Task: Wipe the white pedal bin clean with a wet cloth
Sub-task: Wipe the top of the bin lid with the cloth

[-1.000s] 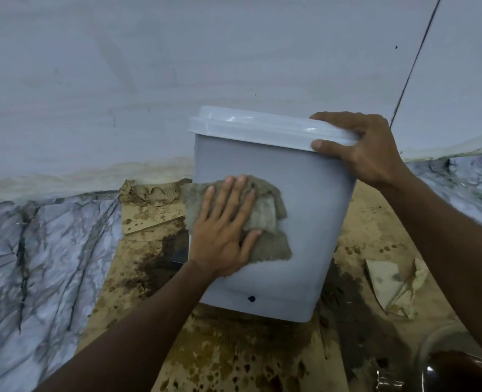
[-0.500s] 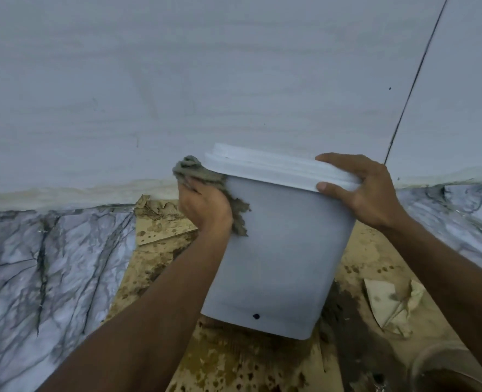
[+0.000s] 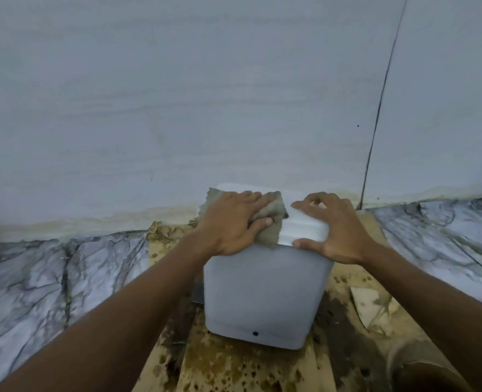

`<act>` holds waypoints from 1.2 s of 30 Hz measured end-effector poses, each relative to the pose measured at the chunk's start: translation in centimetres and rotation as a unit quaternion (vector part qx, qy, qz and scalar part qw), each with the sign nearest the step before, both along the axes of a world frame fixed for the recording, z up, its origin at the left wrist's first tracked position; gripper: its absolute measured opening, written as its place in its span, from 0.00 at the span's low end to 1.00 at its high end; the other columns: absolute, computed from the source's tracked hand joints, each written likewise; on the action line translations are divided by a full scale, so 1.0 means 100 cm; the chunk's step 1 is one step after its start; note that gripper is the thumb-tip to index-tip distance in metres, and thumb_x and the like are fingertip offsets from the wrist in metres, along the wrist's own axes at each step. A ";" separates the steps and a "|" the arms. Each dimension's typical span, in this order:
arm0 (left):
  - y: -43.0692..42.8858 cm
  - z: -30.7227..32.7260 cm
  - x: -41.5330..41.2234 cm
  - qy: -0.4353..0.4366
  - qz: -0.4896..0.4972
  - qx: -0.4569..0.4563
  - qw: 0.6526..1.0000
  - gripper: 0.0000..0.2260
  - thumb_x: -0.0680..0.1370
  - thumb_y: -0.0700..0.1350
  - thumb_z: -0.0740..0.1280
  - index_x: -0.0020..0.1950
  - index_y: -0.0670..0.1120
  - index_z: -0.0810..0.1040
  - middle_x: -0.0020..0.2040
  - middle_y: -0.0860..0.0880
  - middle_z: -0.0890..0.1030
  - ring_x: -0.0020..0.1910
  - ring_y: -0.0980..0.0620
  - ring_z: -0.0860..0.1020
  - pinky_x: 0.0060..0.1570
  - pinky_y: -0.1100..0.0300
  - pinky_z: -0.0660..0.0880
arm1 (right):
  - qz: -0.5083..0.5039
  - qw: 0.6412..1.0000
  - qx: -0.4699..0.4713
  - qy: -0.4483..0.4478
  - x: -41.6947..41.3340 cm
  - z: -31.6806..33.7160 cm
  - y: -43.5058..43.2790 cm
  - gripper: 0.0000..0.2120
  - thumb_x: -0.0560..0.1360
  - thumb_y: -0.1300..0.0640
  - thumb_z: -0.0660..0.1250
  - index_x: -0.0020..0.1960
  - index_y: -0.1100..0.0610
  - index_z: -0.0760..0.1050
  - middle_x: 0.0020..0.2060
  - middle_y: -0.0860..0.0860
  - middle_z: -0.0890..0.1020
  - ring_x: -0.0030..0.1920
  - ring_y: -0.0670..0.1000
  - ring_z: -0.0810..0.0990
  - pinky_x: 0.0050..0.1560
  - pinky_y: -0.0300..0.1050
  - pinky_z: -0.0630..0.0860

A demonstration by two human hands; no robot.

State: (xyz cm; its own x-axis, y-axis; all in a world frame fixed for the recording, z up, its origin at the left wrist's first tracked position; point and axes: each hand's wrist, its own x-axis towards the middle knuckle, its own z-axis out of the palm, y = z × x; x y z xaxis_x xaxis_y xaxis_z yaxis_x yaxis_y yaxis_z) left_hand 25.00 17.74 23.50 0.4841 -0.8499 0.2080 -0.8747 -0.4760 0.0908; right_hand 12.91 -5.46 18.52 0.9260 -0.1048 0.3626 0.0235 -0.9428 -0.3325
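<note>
White pedal bin [image 3: 265, 292] on stained cardboard [image 3: 234, 366] — left hand [image 3: 231, 222], fingers [image 3: 251, 198] flat, presses wet cloth [image 3: 273, 219] on lid's [image 3: 305, 226] left half; bare lid lies rightward, right hand [image 3: 339, 236] fingers [image 3: 310, 206] curled, clamping its rim.

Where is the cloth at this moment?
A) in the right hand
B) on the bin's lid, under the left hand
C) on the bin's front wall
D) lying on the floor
B: the left hand presses the cloth down on the lid, while the right hand holds the lid's right end.
</note>
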 end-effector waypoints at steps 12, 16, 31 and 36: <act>0.083 -0.001 0.013 0.057 0.007 0.010 0.998 0.33 0.78 0.70 0.51 0.81 0.56 0.59 0.80 0.54 0.60 0.80 0.53 0.55 0.80 0.53 0.52 | 0.005 0.994 -0.047 0.098 -0.039 0.011 0.032 0.47 0.69 0.23 0.58 0.82 0.42 0.49 0.82 0.43 0.49 0.81 0.46 0.46 0.76 0.41 0.36; 0.052 0.000 -0.011 0.019 0.001 0.021 1.000 0.31 0.81 0.64 0.56 0.81 0.52 0.59 0.81 0.49 0.61 0.80 0.49 0.57 0.76 0.58 0.48 | 0.004 0.993 -0.056 0.105 -0.042 0.010 0.034 0.48 0.70 0.23 0.57 0.82 0.43 0.47 0.82 0.44 0.48 0.81 0.46 0.44 0.76 0.42 0.35; 0.091 -0.002 0.012 0.090 -0.005 0.019 0.996 0.36 0.78 0.73 0.48 0.82 0.57 0.55 0.81 0.56 0.54 0.80 0.57 0.50 0.80 0.54 0.50 | 0.018 0.993 -0.069 0.096 -0.045 0.004 0.032 0.47 0.71 0.21 0.55 0.82 0.42 0.46 0.81 0.43 0.47 0.81 0.44 0.43 0.78 0.43 0.36; 0.098 -0.013 0.006 0.189 0.062 -0.101 0.975 0.29 0.81 0.59 0.63 0.80 0.58 0.60 0.81 0.58 0.56 0.79 0.59 0.54 0.79 0.51 0.55 | 0.017 0.994 -0.063 0.089 -0.044 0.002 0.032 0.48 0.69 0.20 0.53 0.82 0.42 0.47 0.82 0.44 0.48 0.81 0.44 0.44 0.79 0.45 0.38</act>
